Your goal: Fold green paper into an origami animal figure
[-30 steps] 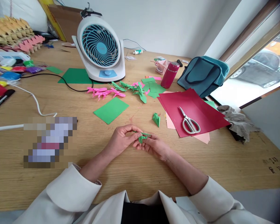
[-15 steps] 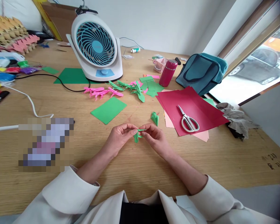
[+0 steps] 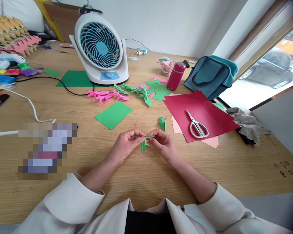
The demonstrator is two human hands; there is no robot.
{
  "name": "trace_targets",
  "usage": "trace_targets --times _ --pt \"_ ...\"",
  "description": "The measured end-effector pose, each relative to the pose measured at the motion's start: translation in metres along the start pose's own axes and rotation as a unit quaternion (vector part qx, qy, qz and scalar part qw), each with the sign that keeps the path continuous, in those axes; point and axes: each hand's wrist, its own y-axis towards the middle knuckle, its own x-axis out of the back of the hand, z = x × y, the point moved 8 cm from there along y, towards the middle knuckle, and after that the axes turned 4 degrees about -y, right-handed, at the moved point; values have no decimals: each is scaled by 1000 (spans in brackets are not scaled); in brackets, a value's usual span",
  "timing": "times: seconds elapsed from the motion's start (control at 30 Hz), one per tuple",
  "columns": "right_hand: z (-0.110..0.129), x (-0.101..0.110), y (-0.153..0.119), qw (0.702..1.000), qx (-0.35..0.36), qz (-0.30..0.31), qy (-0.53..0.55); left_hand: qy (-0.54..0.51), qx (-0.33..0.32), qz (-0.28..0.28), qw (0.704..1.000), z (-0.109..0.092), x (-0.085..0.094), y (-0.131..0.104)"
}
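Between my fingertips is a small folded green paper piece (image 3: 143, 145), with thin parts sticking out and one flap hanging down. My left hand (image 3: 127, 144) pinches its left side between thumb and fingers. On the other side, my right hand (image 3: 164, 144) pinches a narrow green strip of the same piece. The fingers hide part of the folds. Just beyond my right hand lies another folded green paper piece (image 3: 162, 123). A flat green paper sheet (image 3: 113, 115) rests beyond my left hand. Farther back are pink folded paper figures (image 3: 104, 96) and green folded paper figures (image 3: 144, 94).
White-handled scissors (image 3: 197, 127) lie on red paper sheets (image 3: 212, 113) to the right. A red bottle (image 3: 175, 76) and a teal bag (image 3: 207, 76) stand behind them. At the back is a fan (image 3: 101, 48). A pixelated object (image 3: 48, 149) lies at left.
Both hands keep their pinch on the green paper piece. It has tilted slightly and shifted a little down and right, while my right fingertips moved slightly.
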Motion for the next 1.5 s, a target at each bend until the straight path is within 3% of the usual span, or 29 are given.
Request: trace_targets --times 0.43,0.6,0.97,1.1,1.27,1.5 --pt "14 4 -8 986 91 -29 -138 100 -91 -4 991 -12 -5 -6" --pt "2 4 -4 997 30 -28 -61 211 -178 -27 961 -32 -4 -14" --pt "-4 4 -2 991 -106 82 18 328 -296 -3 897 -50 -8 -19" --pt "-5 5 -2 983 -135 119 31 347 -317 20 882 -55 -10 -19" --pt "-7 7 0 987 -139 80 -10 370 -323 62 869 -50 -19 -19" --pt "-8 4 -1 986 -140 85 -10 383 -316 33 868 -47 -20 -21"
